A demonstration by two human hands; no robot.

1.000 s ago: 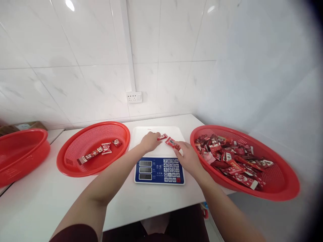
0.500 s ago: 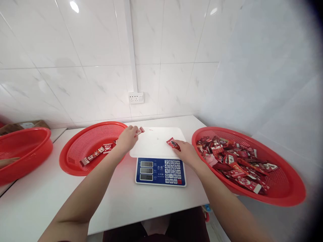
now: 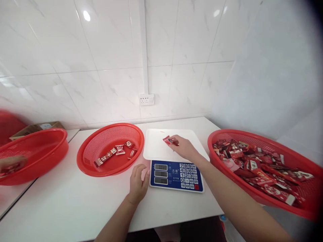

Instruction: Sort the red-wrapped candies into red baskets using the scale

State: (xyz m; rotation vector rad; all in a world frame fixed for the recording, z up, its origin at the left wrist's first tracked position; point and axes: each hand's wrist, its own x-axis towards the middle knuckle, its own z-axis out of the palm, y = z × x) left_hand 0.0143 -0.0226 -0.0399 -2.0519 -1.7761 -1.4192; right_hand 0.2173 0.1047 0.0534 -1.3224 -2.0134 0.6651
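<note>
My right hand is closed on a small red snack packet, held over the white pan of a digital scale. Whether the packet touches the pan cannot be told. My left hand holds nothing; its fingers curve with the thumb apart, just left of the scale's blue keypad panel. To the left stands a red mesh basket with several wrapped snacks, among them a long bar and a square packet.
On the right, a large red basket holds a heap of red snack packets. At far left another person's hand is inside another red basket. Behind it sits a cardboard box. A tiled wall bounds the table.
My left hand has let go of a small packet, now in the left basket, and moved down beside the scale. My right hand has moved left over the pan. The camera view has shifted.
</note>
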